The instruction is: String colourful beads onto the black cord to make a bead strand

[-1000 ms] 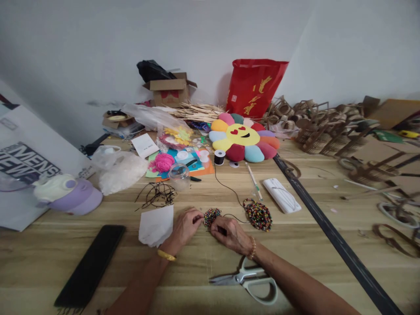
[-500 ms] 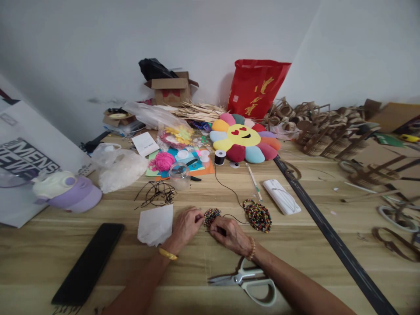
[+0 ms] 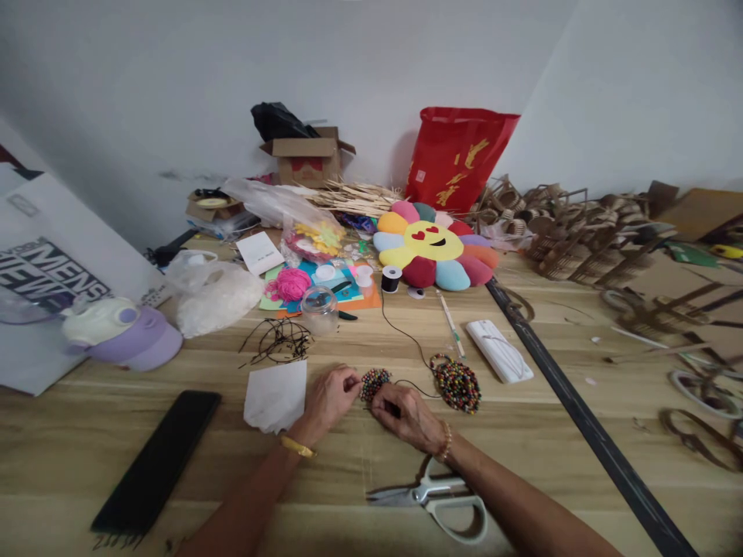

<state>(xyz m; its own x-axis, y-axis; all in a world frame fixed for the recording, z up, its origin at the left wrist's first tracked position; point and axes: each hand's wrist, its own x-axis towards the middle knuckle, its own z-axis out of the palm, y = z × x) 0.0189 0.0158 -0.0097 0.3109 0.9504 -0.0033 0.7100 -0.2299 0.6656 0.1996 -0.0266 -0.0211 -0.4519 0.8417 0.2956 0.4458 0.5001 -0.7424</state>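
A small cluster of multicoloured beads [image 3: 375,382] lies on the wooden table between my two hands. My left hand [image 3: 333,396] is closed in a pinch at the left edge of the beads; what its fingertips hold is too small to make out. On the other side, my right hand [image 3: 406,410] is closed with its fingers curled against the beads, and their tips are partly hidden. To its right rests a larger coil of strung beads [image 3: 457,384]. A black cord [image 3: 409,332] runs from a spool [image 3: 391,279] down to that coil.
White-handled scissors [image 3: 429,495] lie near my right forearm. A white paper [image 3: 275,396] is beside my left hand, with a black phone-like slab [image 3: 156,460] further left. Behind are a clear jar [image 3: 320,311], black cord pieces [image 3: 277,340], a flower cushion [image 3: 433,246] and a white power bank-like block [image 3: 499,352].
The view has shifted slightly. Both hands keep almost the same place and pose by the beads.
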